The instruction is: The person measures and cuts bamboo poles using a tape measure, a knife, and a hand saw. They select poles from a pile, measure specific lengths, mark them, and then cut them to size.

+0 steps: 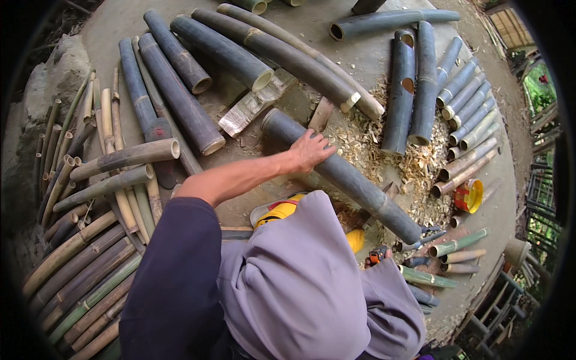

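Note:
A thick dark bamboo pole (360, 186) lies slantwise before my knees, from the upper middle down to the right. My left hand (312, 150) grips it from above, with the fingers curved over its top. Low on the right, beside my knee, my right hand (368, 262) is partly hidden by grey cloth. It is closed on a small orange-and-black tool (377, 255), whose exact kind I cannot make out. Near the pole's lower end lies a dark tool with a long handle (422, 241). A wooden block (321, 114) stands by the pole, close to my left hand.
Pale wood chips (414, 168) cover the ground beyond the pole. A dark bamboo piece with cut holes (398, 96) lies at the upper right. A yellow-and-red tin (469, 195) stands farther right. Several bamboo poles (180, 93) lie upper left, and thinner stalks (90, 270) are piled left.

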Motion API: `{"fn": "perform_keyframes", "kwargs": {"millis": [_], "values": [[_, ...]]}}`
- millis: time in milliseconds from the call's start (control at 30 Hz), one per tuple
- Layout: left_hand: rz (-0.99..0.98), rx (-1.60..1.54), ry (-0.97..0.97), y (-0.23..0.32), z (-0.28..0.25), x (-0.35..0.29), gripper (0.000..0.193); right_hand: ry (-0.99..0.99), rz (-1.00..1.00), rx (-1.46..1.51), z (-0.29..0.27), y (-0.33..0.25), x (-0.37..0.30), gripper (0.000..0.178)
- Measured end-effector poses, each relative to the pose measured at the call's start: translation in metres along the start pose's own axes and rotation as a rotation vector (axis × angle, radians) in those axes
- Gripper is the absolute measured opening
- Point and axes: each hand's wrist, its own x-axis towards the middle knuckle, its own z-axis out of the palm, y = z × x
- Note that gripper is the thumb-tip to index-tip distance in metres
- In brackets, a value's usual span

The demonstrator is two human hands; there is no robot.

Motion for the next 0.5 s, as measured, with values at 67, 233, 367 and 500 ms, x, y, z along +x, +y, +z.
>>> {"fn": "perform_keyframes", "kwargs": {"millis": [67, 233, 367, 500], "values": [[0.033, -0.084, -0.207, -0.005, -0.020, 0.022, 0.083, -0.022, -0.018, 0.045, 0.003, -0.003, 0.001, 0.058], [0.041, -0.076, -0.260, -0.005, -0.023, 0.046, 0.077, -0.110, -0.083, 0.088, 0.016, -0.018, 0.006, 0.057], [0.021, -0.071, -0.132, -0.010, -0.022, 0.043, 0.077, -0.151, -0.189, 0.018, 0.044, -0.031, 0.018, 0.054], [0.059, -0.248, 0.202, 0.011, -0.024, 0.018, 0.071, -0.171, -0.370, -0.141, 0.111, -0.050, 0.022, 0.065]]}}
